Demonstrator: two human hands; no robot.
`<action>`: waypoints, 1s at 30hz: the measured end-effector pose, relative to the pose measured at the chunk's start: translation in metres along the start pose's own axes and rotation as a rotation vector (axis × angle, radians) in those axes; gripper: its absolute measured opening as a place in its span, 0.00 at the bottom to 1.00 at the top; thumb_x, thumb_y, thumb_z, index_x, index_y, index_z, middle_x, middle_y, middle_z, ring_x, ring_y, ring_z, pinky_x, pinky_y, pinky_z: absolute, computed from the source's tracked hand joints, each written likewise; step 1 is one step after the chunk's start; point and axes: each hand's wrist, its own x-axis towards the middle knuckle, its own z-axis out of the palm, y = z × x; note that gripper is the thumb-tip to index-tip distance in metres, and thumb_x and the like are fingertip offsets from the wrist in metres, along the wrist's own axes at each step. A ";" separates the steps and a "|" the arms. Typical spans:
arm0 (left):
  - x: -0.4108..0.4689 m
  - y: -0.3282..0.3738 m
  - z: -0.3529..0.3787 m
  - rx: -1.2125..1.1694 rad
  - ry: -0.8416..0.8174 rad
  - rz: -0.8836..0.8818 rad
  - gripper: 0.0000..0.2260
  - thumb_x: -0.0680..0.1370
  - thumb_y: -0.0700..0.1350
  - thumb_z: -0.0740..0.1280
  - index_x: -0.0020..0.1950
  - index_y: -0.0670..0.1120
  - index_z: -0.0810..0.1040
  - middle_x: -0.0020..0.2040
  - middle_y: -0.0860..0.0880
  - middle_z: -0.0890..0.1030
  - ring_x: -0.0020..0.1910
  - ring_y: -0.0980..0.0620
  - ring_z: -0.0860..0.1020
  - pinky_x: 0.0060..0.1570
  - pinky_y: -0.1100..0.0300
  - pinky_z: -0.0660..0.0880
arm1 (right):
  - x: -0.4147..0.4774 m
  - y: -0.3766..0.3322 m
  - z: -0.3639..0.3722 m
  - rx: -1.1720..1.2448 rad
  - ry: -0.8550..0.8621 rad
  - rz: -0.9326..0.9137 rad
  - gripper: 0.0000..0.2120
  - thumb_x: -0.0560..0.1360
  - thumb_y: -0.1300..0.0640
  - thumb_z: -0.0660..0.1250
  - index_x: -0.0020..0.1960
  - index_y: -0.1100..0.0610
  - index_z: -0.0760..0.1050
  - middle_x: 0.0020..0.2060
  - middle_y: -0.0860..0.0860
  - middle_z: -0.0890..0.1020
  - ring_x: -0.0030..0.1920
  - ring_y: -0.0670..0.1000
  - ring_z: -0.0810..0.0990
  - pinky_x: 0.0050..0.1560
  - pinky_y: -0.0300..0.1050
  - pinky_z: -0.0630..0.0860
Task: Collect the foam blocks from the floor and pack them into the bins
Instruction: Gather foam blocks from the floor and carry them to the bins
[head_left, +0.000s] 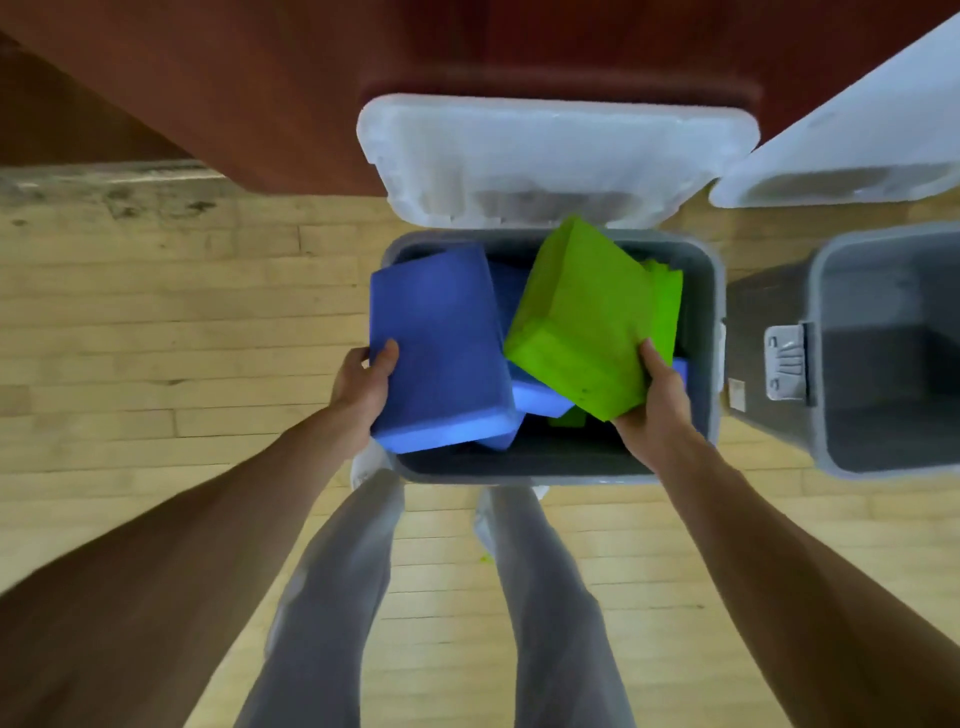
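The grey bin (714, 291) stands on the wooden floor (156, 312) with its clear lid (545, 150) hinged back. Over the bin's left half, the left hand (366, 384) grips the near edge of a blue foam block (441, 348), thumb on top. Over its right half, the right hand (657, 402) grips the near corner of a tilted green foam block (582, 317). More blue and green blocks lie inside the bin beneath them. A second grey bin (883, 353) stands to the right of the first, open.

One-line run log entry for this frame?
left hand: grips blue foam block | right hand: grips green foam block | both over open grey plastic bin | second grey bin: no blocks seen
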 end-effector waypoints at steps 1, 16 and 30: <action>0.010 -0.004 0.005 0.030 -0.008 0.009 0.23 0.79 0.60 0.60 0.68 0.48 0.70 0.62 0.48 0.76 0.57 0.44 0.77 0.59 0.45 0.75 | 0.012 0.005 0.001 -0.034 0.012 -0.001 0.22 0.75 0.48 0.68 0.67 0.53 0.73 0.59 0.53 0.82 0.57 0.55 0.81 0.54 0.57 0.79; -0.030 0.005 0.016 0.476 -0.118 0.171 0.18 0.79 0.42 0.62 0.70 0.45 0.71 0.65 0.45 0.74 0.56 0.47 0.77 0.45 0.63 0.69 | -0.018 0.023 0.001 -1.046 0.367 -0.360 0.13 0.70 0.54 0.61 0.51 0.58 0.77 0.50 0.61 0.77 0.48 0.61 0.76 0.48 0.49 0.72; -0.263 0.080 -0.159 0.507 -0.330 0.454 0.05 0.78 0.39 0.62 0.47 0.43 0.77 0.41 0.45 0.79 0.40 0.49 0.77 0.34 0.70 0.72 | -0.325 0.037 0.004 -1.221 -0.068 -0.329 0.11 0.78 0.58 0.61 0.38 0.48 0.74 0.41 0.50 0.80 0.57 0.58 0.79 0.53 0.46 0.75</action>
